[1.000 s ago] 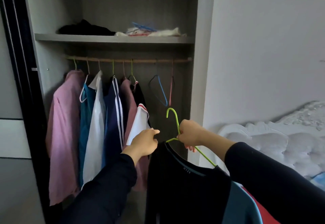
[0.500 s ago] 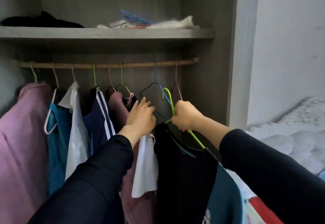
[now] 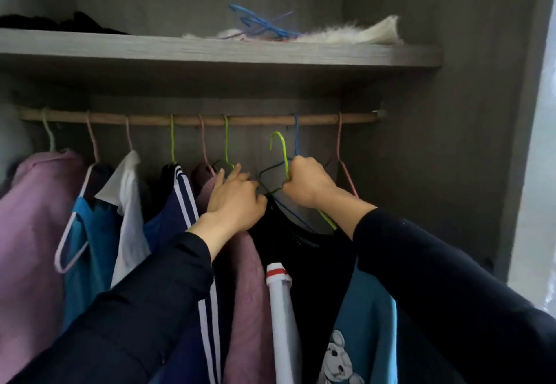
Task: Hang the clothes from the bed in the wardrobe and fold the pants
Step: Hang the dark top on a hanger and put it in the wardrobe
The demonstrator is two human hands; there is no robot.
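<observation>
My right hand (image 3: 308, 183) grips the neck of a green wire hanger (image 3: 281, 150) that carries a black top (image 3: 304, 263). The hanger's hook is raised to just under the wooden rail (image 3: 255, 119) and is not over it. My left hand (image 3: 237, 200) rests with loosely curled fingers against the hanging clothes, beside a pink garment (image 3: 249, 293), at the left of the black top. A teal shirt with a white cartoon print (image 3: 361, 323) hangs under my right arm.
Several garments hang on the rail: a pink one (image 3: 33, 218), a teal one (image 3: 87, 248), a white one (image 3: 129, 218), a navy striped jacket (image 3: 180, 212). Empty blue (image 3: 296, 136) and pink (image 3: 341, 145) hangers hang at the right. The shelf (image 3: 210, 52) above holds loose hangers and cloth.
I have come closer to the wardrobe. My right hand lifted the green hanger with the black top up toward the rail. My left hand moved in against the hanging clothes.
</observation>
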